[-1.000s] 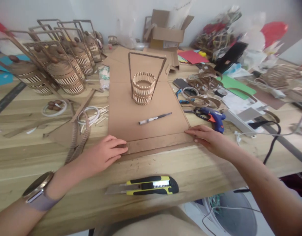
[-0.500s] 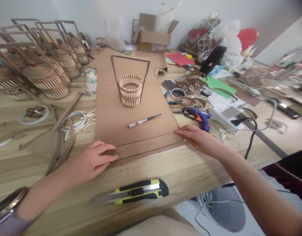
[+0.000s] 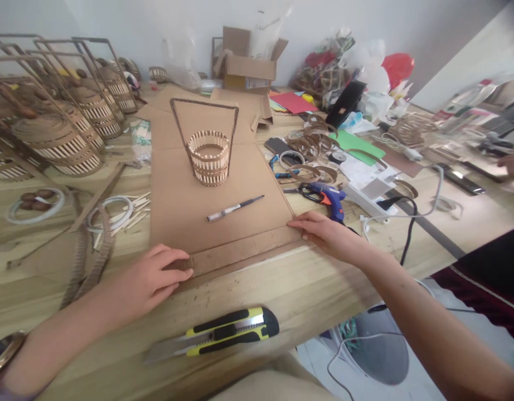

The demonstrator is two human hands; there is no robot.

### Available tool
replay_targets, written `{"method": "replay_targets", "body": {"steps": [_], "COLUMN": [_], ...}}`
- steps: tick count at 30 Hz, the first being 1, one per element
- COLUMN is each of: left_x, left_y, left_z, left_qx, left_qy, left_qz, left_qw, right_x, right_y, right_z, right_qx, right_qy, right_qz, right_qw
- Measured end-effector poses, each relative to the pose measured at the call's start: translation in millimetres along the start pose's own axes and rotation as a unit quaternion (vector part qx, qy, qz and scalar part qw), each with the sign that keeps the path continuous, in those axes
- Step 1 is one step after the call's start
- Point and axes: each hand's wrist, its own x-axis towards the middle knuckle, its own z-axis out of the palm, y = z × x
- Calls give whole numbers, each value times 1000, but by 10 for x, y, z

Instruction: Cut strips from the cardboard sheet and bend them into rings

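Observation:
A narrow cardboard strip [image 3: 244, 249] lies along the near edge of a large cardboard sheet [image 3: 173, 217]. My left hand [image 3: 150, 277] grips the strip's left end between thumb and fingers. At the other end, the fingers of my right hand [image 3: 326, 235] are closed together on the strip's corner. Behind the strip, a pen [image 3: 236, 208] rests on the sheet. Farther back stands a small basket [image 3: 209, 171] of light sticks and brown bands with a tall angular handle. A yellow and black utility knife [image 3: 232, 331] lies near the table's front edge, blade out to the left.
Several lidded baskets [image 3: 58, 146] crowd the back left. White rings [image 3: 110, 214] and thin sticks lie left of the sheet. To the right are a blue glue gun [image 3: 330, 199], cardboard coils [image 3: 313, 139] and a power strip [image 3: 372, 203]. Another person's hand [image 3: 512, 167] shows far right.
The view has shifted slightly, so most things sit farther left. Both hands keep their places at the strip's ends. Another person's hand has come into view at the right edge.

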Motion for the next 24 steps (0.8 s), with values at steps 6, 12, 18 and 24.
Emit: {"method": "replay_targets", "body": {"steps": [6, 12, 18, 24], "left_x": [33, 40, 56, 248], "left_y": [9, 5, 1, 71], "left_z": [2, -3, -17, -80], "left_qx": [-1, 3, 3, -3], "left_qy": [-6, -14, -19, -81], "left_qz": [3, 8, 16, 44], "left_qw": [1000, 1000, 1000, 996], "right_x": [-17, -21, -25, -4], "right_y": [8, -40, -39, -67], "right_z": [12, 21, 22, -3], "right_qx": [-10, -26, -27, -33], "right_qy": [6, 5, 9, -9], "right_qz": [4, 10, 12, 12], "right_qw": [1000, 1000, 1000, 999]}}
